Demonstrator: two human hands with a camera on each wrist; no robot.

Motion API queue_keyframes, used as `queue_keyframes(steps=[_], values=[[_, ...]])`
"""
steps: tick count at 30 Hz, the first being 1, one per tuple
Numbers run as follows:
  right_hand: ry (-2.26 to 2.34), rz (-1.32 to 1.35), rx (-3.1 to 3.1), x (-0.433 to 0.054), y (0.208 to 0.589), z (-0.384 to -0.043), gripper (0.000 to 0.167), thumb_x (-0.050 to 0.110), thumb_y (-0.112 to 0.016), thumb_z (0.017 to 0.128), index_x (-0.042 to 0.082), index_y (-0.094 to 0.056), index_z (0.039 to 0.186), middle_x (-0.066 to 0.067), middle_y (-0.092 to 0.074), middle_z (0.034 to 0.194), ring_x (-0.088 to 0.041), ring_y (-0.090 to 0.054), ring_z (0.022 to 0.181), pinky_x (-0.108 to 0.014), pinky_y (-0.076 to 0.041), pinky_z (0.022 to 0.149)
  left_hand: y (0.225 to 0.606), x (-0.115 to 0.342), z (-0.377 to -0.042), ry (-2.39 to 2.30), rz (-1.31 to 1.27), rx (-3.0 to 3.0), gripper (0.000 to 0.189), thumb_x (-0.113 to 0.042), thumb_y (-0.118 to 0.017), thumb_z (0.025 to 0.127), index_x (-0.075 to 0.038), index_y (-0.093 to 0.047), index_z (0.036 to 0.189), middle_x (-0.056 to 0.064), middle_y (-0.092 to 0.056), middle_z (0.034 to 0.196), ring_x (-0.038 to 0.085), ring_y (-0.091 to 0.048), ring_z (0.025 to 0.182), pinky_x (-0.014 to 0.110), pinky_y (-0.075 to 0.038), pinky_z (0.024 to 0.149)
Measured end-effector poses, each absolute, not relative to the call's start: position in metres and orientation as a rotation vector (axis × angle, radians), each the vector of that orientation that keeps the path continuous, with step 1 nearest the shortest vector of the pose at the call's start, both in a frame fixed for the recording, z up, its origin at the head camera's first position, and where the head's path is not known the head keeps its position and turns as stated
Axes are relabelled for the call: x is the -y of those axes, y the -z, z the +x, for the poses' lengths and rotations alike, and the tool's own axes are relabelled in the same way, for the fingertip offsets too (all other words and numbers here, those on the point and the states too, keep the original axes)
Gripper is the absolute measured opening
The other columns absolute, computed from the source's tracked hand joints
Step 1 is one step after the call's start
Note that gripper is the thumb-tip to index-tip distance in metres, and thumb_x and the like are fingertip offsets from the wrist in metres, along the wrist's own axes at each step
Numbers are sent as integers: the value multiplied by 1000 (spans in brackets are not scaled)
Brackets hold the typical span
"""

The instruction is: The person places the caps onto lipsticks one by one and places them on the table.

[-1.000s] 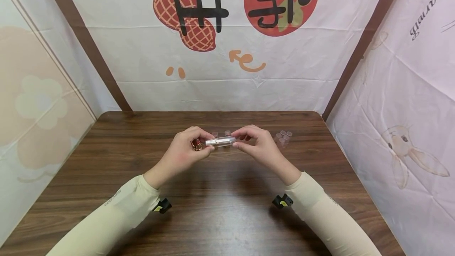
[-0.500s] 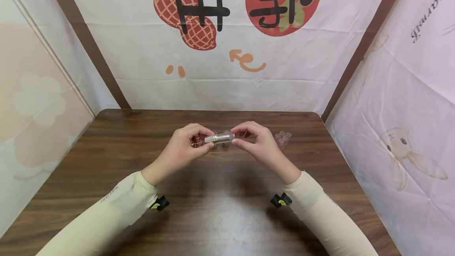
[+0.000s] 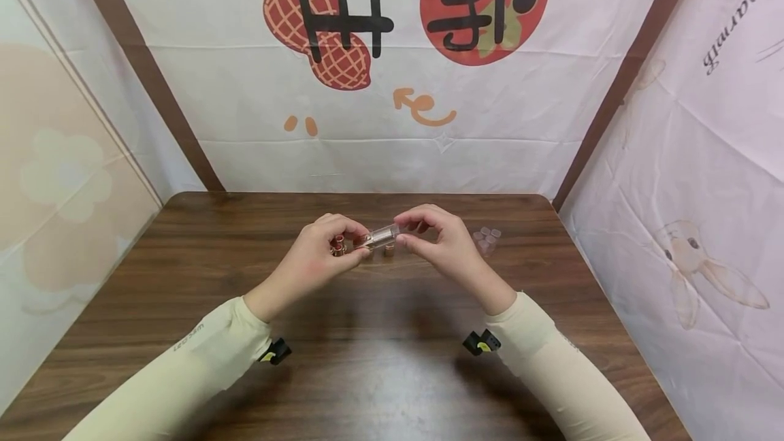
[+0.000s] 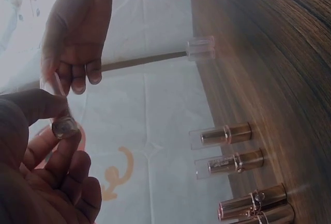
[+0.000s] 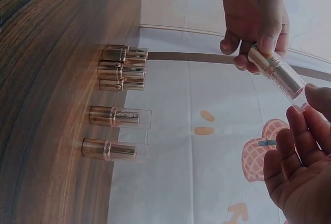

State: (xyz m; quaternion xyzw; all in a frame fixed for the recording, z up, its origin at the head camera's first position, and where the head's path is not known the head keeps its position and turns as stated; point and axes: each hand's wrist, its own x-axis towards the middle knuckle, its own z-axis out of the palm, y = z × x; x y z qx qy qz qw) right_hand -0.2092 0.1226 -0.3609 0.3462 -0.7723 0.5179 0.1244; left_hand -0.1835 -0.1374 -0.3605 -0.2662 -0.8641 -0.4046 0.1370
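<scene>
In the head view my left hand point(image 3: 318, 247) grips the gold base of a lipstick tube point(image 3: 378, 237), which lies aslant with its right end higher. My right hand point(image 3: 450, 243) pinches the clear cap at that end between thumb and fingers. The right wrist view shows the lipstick tube point(image 5: 276, 74) with its inner metallic sleeve inside the clear cap point(image 5: 298, 100). How far on the cap sits cannot be told. Behind the hands stand two lipsticks with clear caps, one point(image 5: 116, 116) beside the other point(image 5: 111, 150).
Several uncapped gold lipstick tubes point(image 5: 121, 70) stand grouped near my left hand, partly hidden by it in the head view. Several loose clear caps point(image 3: 486, 240) stand together to the right on the brown wooden table point(image 3: 392, 332). Printed cloth hangs behind and at both sides.
The lipstick tube has gone from nearly level to more tilted, its right end rising. My right hand has moved slightly up with it; my left hand has barely moved.
</scene>
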Motion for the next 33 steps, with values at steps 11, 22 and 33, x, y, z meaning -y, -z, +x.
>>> queue_keyframes(steps=[11,22,33], values=[[-1476,1051,2249,-118,354,-210,24,18,-81,90,13,-75,113,7,-71,108,-12,-65,96,-35,-55,85,357,129,-181,1171,-753,2594,16,-19,-84,86,-24,-74,98,-8,-68,89,13,-54,83,32,-45,70],[-1416,1097,2299,-111,353,-213,21,15,-80,91,16,-75,112,5,-71,106,-21,-63,99,-45,-53,86,372,122,-184,1181,-712,2633,17,-21,-84,85,-23,-71,97,-10,-69,90,16,-61,90,32,-47,74],[-1211,1125,2336,-113,354,-221,20,20,-80,92,16,-75,111,10,-70,106,-11,-60,99,-39,-53,86,382,120,-191,1135,-722,2697,27,-22,-86,84,-19,-71,107,-6,-71,102,18,-63,97,40,-51,89]])
